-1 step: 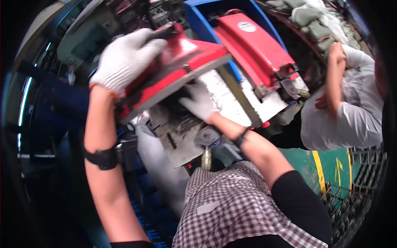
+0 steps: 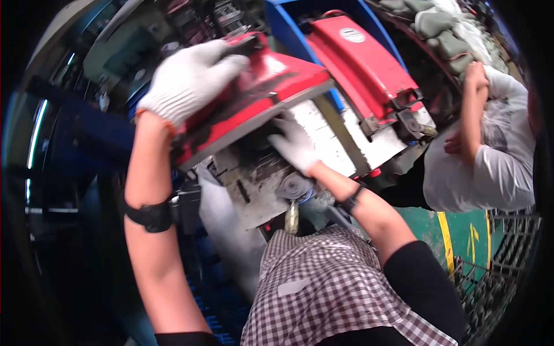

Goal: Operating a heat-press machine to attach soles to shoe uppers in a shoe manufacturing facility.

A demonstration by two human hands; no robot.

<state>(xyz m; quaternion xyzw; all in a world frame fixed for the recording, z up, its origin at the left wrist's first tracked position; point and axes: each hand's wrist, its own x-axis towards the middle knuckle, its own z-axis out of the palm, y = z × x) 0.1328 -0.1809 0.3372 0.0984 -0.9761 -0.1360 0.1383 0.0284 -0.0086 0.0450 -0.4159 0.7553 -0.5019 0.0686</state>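
Observation:
A red machine cover [image 2: 288, 75] with a grey lower edge is raised and tilted over a worn metal machine bed [image 2: 245, 196]. My left hand [image 2: 193, 78], in a white knitted glove with an orange cuff, is closed over the cover's upper left part, beside a black piece. Under the cover's edge reaches my right hand [image 2: 295, 144], also gloved in white, with its thumb apart from the fingers. Its fingertips lie in shadow, and I see nothing held in it. A round grey metal part [image 2: 293, 185] sits at the bed's front, above a yellowish handle [image 2: 292, 218].
A second red cover [image 2: 360, 63] stands in a blue housing [image 2: 277, 14] to the right. Beyond it, a person in a white shirt [image 2: 485, 173] sits near a heap of grey-green pieces [image 2: 441, 34]. Dark metal racks [image 2: 511, 248] stand on the green floor [image 2: 421, 225].
The whole view has shifted a little, so the covers and both hands appear slightly farther right. My left hand stays on the red cover and my right hand stays beneath it.

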